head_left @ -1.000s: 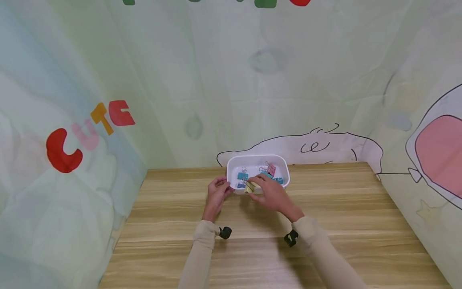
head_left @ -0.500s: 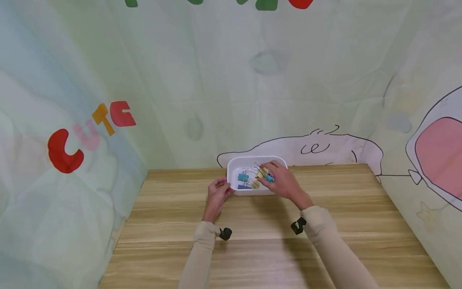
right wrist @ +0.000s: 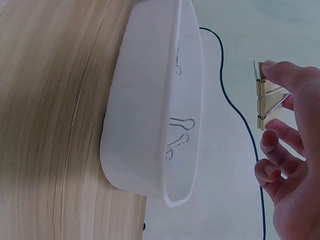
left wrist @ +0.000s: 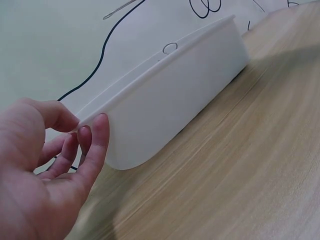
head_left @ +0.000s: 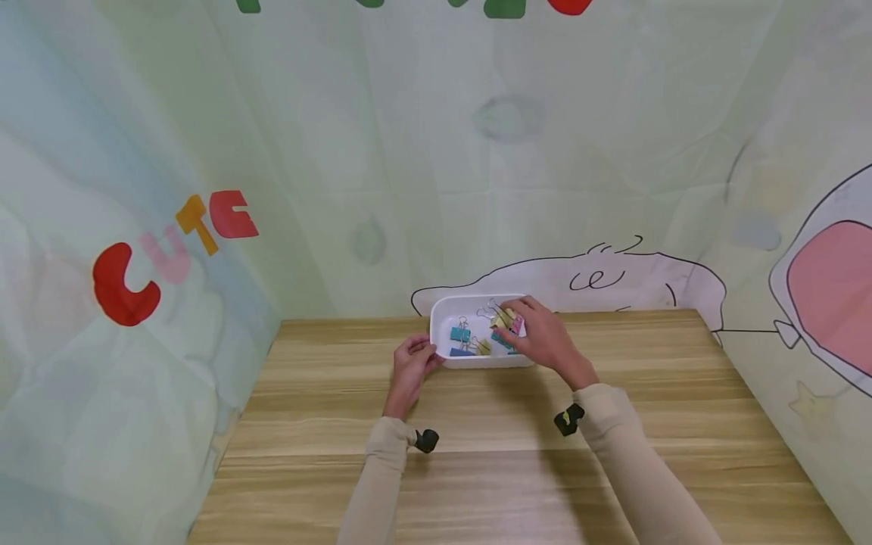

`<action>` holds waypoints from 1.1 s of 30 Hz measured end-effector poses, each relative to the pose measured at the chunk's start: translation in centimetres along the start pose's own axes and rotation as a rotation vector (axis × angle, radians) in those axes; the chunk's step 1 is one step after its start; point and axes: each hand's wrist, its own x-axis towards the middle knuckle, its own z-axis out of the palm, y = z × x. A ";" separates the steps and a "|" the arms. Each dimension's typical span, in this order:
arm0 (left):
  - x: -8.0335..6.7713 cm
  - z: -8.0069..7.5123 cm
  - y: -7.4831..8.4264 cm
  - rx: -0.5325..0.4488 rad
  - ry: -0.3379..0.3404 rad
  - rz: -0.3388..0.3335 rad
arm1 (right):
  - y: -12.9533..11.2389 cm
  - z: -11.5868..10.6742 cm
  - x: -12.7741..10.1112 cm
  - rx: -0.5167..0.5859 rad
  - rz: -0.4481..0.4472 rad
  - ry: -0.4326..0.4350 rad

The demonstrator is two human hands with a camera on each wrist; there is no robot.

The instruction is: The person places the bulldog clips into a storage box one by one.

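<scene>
My left hand (head_left: 409, 371) pinches the rim of a white plastic box (left wrist: 165, 95) at its front left corner. My right hand (head_left: 548, 337) is raised over the right part of the box. Between its thumb and fingers it holds a yellow binder clip (right wrist: 267, 100), above the rim in the right wrist view. Inside the box lie a teal binder clip (head_left: 459, 334), a blue binder clip (head_left: 462, 352) and another yellow binder clip (head_left: 483, 347). More teal and a pink binder clip (head_left: 518, 324) show under the right hand, partly hidden by it.
The box stands at the back of a wood-grain table (head_left: 470, 469), near a printed cloth backdrop (head_left: 327, 189). Cloth also rises along the left and right sides. Wire handles (right wrist: 182, 122) of clips show above the box rim.
My right hand has moved right and back over the box, a yellow binder clip in its fingers. The yellow clip lying at the front has come into sight. My left hand stays at the rim.
</scene>
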 end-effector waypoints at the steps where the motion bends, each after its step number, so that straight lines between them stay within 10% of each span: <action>1: 0.0 0.0 0.0 0.000 0.001 0.000 | 0.0 0.0 0.0 0.003 0.001 0.000; 33: -0.3 0.2 0.0 -0.025 -0.001 0.043 | 0.3 -0.2 -0.7 0.000 0.040 0.002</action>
